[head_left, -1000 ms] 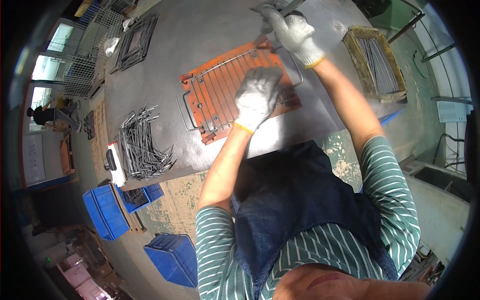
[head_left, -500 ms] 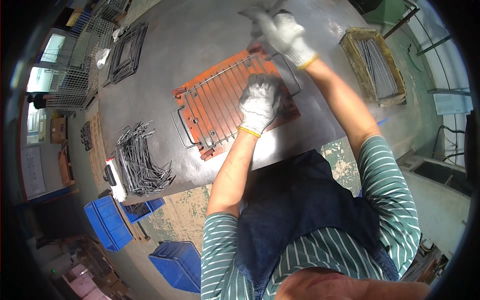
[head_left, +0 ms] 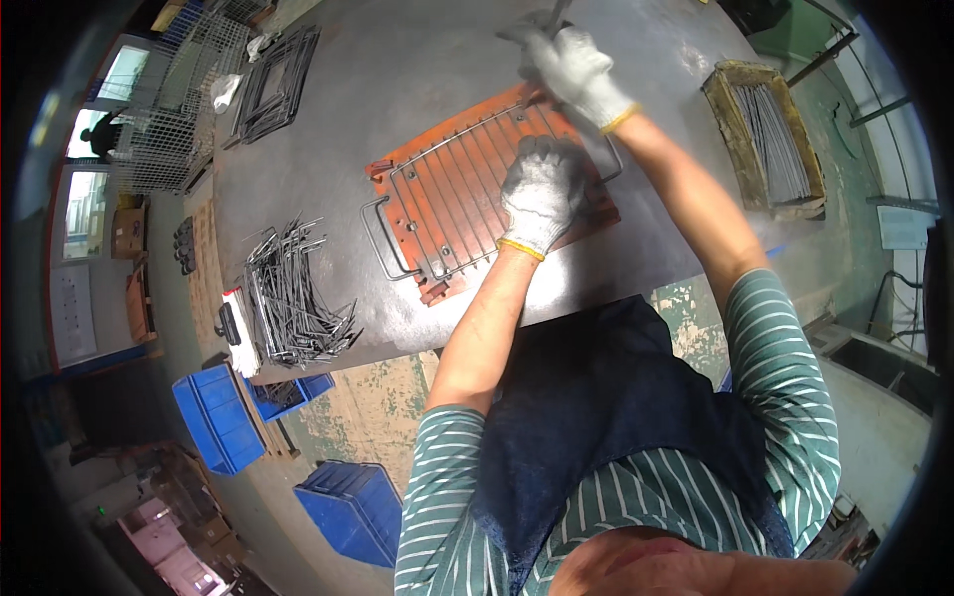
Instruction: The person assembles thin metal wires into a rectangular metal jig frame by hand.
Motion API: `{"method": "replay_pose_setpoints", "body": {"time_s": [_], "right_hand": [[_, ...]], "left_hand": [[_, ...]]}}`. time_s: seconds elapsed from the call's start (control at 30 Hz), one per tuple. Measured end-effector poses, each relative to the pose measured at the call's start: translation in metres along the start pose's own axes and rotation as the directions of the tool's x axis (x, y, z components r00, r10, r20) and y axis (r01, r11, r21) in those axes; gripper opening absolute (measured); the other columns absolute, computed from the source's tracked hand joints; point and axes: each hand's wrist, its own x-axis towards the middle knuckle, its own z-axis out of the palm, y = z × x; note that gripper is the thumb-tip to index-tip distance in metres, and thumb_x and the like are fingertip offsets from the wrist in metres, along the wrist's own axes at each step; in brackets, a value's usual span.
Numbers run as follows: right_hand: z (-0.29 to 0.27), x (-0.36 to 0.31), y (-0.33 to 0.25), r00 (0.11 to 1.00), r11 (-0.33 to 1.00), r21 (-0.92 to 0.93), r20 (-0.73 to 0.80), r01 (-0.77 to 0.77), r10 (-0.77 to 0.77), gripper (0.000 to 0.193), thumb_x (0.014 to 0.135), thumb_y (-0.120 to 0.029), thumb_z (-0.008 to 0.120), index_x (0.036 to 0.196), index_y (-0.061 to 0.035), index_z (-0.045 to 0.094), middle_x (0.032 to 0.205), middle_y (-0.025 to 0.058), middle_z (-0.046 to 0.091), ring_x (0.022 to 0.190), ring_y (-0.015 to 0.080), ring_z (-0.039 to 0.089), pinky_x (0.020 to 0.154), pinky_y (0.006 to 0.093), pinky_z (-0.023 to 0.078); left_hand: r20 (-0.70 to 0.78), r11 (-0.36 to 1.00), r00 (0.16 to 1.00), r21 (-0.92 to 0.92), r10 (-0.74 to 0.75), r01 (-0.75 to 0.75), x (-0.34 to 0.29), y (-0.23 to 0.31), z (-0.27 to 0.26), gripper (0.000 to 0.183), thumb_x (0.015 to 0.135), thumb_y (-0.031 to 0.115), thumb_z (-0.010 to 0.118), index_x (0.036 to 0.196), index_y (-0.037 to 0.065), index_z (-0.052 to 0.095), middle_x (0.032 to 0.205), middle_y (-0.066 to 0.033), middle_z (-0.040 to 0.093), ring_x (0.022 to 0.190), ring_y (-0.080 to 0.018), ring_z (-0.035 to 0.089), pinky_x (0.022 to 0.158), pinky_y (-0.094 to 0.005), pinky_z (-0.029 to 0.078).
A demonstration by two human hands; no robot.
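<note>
On the right part of the orange plate (head_left: 427, 209), resting the left hand (head_left: 540, 194), gloved in white and grey with a yellow cuff, curled over the wire grid (head_left: 462, 189); cannot tell whether gripping a rod or only pressing down. At the plate's far right corner, holding a dark tool (head_left: 559, 12) in the right hand (head_left: 576, 74), gloved alike and closed round it; too blurred to tell the kind. Can see the plate lying flat on the grey desk (head_left: 328, 169), with the grid on top and a wire loop (head_left: 375, 242) jutting past the plate's left edge. Left of the plate, well apart, can make out a heap of bent rods (head_left: 298, 298); left of the plate and farther from the body, a stack of dark rectangular frames (head_left: 276, 84). To the plate's right, can see an open, worn yellowish box (head_left: 723, 129) holding straight grey rods (head_left: 770, 139). Past the desk's near edge, lower than the plate and to its left, can see blue bins (head_left: 348, 512).
</note>
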Motion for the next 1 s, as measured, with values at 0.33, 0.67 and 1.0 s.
{"method": "replay_pose_setpoints", "body": {"time_s": [0.33, 0.67, 1.0], "right_hand": [[-0.036, 0.006, -0.031, 0.943, 0.938, 0.259, -0.18, -0.228, 0.279, 0.041, 0.094, -0.039, 0.043, 0.11, -0.0088, 0.065, 0.064, -0.0001, 0.056, 0.065, 0.0105, 0.063, 0.05, 0.0214, 0.044], [-0.129, -0.111, 0.116, 0.916, 0.434, -0.876, -0.022, -0.211, 0.401, 0.038, 0.089, -0.035, 0.044, 0.105, -0.0044, 0.06, 0.101, 0.0222, 0.064, 0.092, 0.0381, 0.062, 0.083, 0.0459, 0.047], [-0.178, -0.129, 0.102, 0.988, 0.071, -0.988, -0.134, -0.14, 0.08, 0.037, 0.086, -0.036, 0.051, 0.105, -0.005, 0.057, 0.101, 0.019, 0.06, 0.087, 0.0371, 0.061, 0.071, 0.0465, 0.051]], "left_hand": [[-0.228, 0.997, 0.973, 0.071, 0.021, -0.005, -0.004, -0.006, 0.023, 0.021, 0.079, 0.027, 0.058, 0.095, 0.014, 0.062, 0.098, -0.0075, 0.058, 0.098, -0.0276, 0.052, 0.082, -0.038, 0.047], [-0.032, 0.993, 0.997, 0.101, -0.064, 0.067, 0.012, 0.0, 0.024, 0.024, 0.08, 0.028, 0.056, 0.095, 0.009, 0.061, 0.098, -0.0096, 0.06, 0.096, -0.0293, 0.054, 0.081, -0.0412, 0.047], [-0.279, 0.999, 0.96, 0.033, -0.002, 0.011, 0.0, 0.006, 0.023, 0.023, 0.082, 0.021, 0.059, 0.1, 0.009, 0.063, 0.102, -0.0089, 0.061, 0.099, -0.0293, 0.054, 0.085, -0.0408, 0.046]]}}
